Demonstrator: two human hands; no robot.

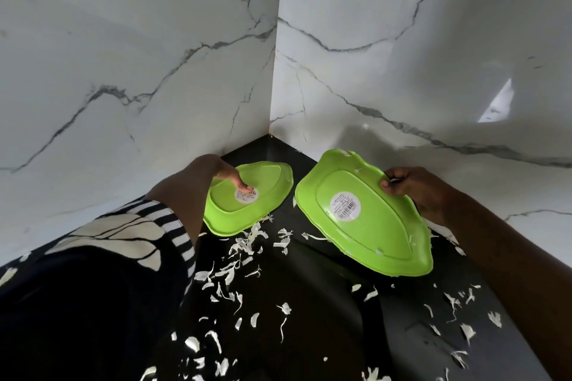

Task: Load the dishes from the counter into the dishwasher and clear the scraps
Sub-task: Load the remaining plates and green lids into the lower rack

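- Black counter (325, 318) tucked into a corner of white veined marble walls (123, 56), corner seam at 12 o'clock.
- Small green dish (266, 192) at 11 o'clock of centre, lying upside down on the counter.
- Left hand (227, 175) reaching in from 8 o'clock, wrist bent down, fingertips bunched on the dish's white label (247, 196); pressing or pinching, cannot tell. Striped sleeve (167, 226) pushed up the forearm.
- Large green dish (380, 232) at 3 o'clock of the small one, apart from it, tilted with its underside facing up.
- Right hand (411, 187) coming from 4 o'clock, pinching that dish's far rim, thumb (385, 184) on the underside, fingers hidden behind.
- White shredded scraps (247, 244) strewn between the dishes and down toward 6 o'clock; a few stuck to the large dish.
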